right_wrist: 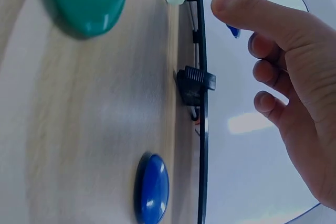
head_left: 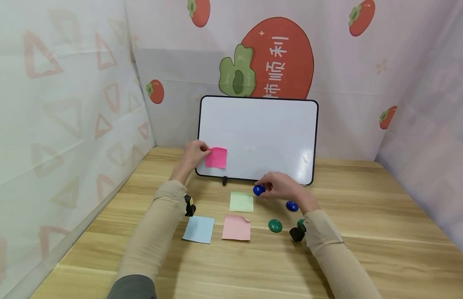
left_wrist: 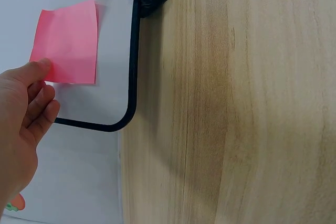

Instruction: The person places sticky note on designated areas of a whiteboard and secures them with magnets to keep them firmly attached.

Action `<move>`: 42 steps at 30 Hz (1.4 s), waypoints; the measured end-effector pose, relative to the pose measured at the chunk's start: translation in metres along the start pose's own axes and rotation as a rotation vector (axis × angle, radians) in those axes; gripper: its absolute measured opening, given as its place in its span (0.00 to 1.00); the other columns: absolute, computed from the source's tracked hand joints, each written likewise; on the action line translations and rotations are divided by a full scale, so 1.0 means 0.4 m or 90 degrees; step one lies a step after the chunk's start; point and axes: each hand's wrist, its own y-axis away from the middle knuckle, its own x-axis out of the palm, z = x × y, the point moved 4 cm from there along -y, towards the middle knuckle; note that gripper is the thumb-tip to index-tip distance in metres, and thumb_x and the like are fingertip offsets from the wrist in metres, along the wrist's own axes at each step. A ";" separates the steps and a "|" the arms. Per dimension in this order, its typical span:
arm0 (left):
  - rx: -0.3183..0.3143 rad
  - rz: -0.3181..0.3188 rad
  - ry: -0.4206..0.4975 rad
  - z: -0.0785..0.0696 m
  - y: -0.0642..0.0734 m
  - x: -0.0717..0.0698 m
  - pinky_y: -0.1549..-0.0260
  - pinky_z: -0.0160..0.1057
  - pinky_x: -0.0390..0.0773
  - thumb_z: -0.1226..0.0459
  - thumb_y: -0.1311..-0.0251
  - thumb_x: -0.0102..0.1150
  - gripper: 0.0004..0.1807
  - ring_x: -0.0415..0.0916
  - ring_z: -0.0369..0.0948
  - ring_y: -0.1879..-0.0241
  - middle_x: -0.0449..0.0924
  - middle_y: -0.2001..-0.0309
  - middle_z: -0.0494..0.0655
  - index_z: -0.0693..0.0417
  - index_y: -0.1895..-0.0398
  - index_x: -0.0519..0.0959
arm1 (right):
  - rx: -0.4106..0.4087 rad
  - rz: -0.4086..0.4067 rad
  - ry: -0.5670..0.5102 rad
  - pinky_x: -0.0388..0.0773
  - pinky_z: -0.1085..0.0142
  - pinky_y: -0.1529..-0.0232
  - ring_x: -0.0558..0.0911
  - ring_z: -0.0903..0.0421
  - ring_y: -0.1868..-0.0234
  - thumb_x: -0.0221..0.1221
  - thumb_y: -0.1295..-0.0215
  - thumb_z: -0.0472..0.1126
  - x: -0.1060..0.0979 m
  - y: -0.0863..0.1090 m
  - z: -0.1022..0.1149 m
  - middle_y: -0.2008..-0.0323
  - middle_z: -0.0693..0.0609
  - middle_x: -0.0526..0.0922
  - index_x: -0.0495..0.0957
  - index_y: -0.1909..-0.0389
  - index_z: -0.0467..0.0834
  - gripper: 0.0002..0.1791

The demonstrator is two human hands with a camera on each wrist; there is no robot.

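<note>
Arms (head_left: 153, 236) extended.
Left hand (head_left: 192, 157) pinches a pink note (head_left: 218, 159) near the whiteboard's (head_left: 261, 137) left edge; right hand (head_left: 281, 187), a blue disc (head_left: 258, 190) (counter (head_left: 388, 207) spreads lower right).

Pale, fruit-printed cloth (head_left: 171, 62) hangs behind the wood-grain surface (head_left: 366, 199). The left wall (head_left: 78, 162) is whitish with reddish triangle patterning, the right wall (head_left: 433, 124) pale lilac.
</note>
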 end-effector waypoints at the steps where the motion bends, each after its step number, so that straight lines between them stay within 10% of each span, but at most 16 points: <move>1: -0.002 -0.002 0.003 0.000 0.001 0.001 0.56 0.45 0.78 0.64 0.36 0.64 0.09 0.78 0.48 0.58 0.84 0.59 0.57 0.63 0.61 0.85 | -0.004 -0.006 0.008 0.68 0.70 0.69 0.70 0.63 0.72 0.70 0.41 0.43 -0.001 -0.007 0.003 0.75 0.60 0.75 0.84 0.47 0.46 0.20; 27: 0.021 -0.050 0.013 0.031 0.009 0.024 0.59 0.43 0.78 0.65 0.37 0.64 0.08 0.76 0.47 0.61 0.82 0.61 0.56 0.63 0.63 0.85 | -0.178 -0.253 0.201 0.72 0.63 0.67 0.72 0.57 0.73 0.69 0.40 0.43 -0.024 -0.246 0.118 0.75 0.53 0.79 0.85 0.52 0.44 0.15; 42: 0.029 -0.063 0.023 0.025 0.010 0.029 0.59 0.42 0.79 0.66 0.37 0.64 0.07 0.76 0.47 0.62 0.80 0.63 0.55 0.64 0.64 0.85 | -0.109 -0.296 0.285 0.78 0.61 0.62 0.80 0.53 0.65 0.70 0.40 0.47 -0.020 -0.315 0.133 0.68 0.52 0.85 0.85 0.55 0.44 0.16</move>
